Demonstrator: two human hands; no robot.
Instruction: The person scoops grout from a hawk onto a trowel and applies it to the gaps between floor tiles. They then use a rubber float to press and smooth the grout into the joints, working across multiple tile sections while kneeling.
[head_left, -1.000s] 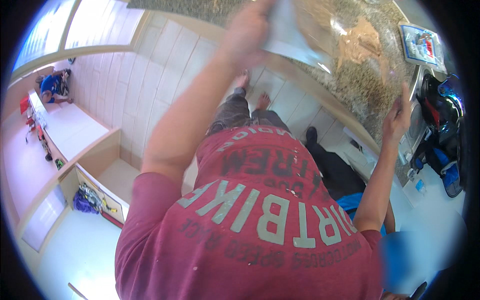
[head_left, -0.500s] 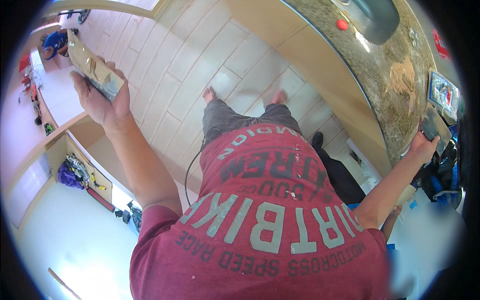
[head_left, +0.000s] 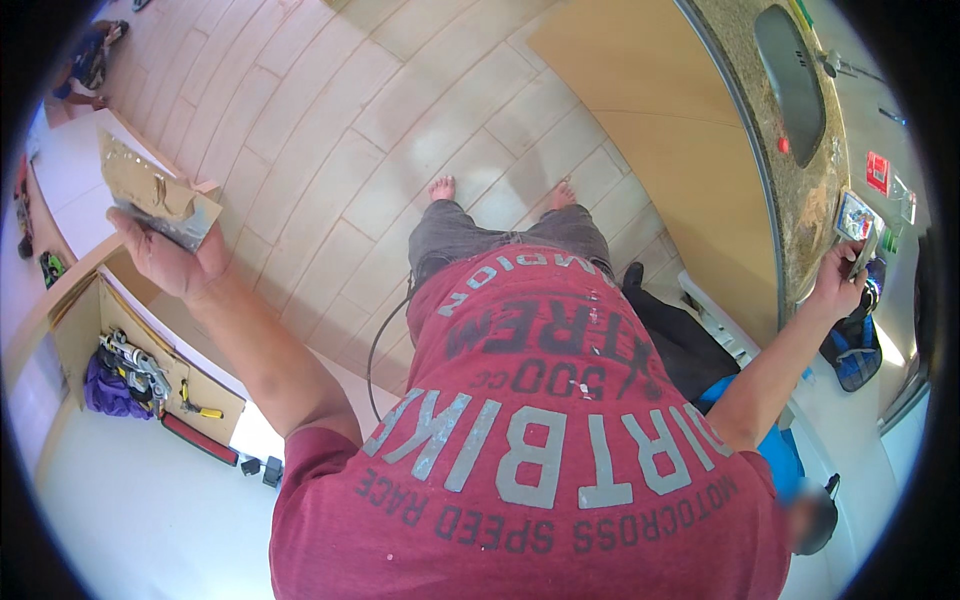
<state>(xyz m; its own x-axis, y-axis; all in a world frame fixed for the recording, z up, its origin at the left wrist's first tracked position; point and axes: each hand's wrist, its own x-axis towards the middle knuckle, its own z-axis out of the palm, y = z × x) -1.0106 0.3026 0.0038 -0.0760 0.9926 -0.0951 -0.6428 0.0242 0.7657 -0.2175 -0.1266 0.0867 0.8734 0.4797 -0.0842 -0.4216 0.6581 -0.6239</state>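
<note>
the left hand (head_left: 172,262) is stretched out to the side with its palm up, fingers curled under a flat brown cardboard packet (head_left: 155,193) that has a greyish slab against its lower edge; the packet is held above a white shelf top (head_left: 70,175). below that, an open cupboard (head_left: 120,365) shows a purple bundle, grey metal parts and a yellow-handled tool, with a red bar along its bottom edge.

the right hand (head_left: 838,285) reaches far out to the speckled stone counter (head_left: 815,200), fingers closed round a thin upright card (head_left: 864,252) at the counter's edge. just beside it on the counter lies a small rectangular packet (head_left: 855,215) with a colourful printed face. further along, a red square sign (head_left: 878,172) sits near the wall, and a small red round thing (head_left: 783,146) lies beside the steel sink (head_left: 790,70). a blue bag (head_left: 853,355) hangs below the counter near the hand.

bare feet stand on the pale tiled floor (head_left: 330,150).
</note>
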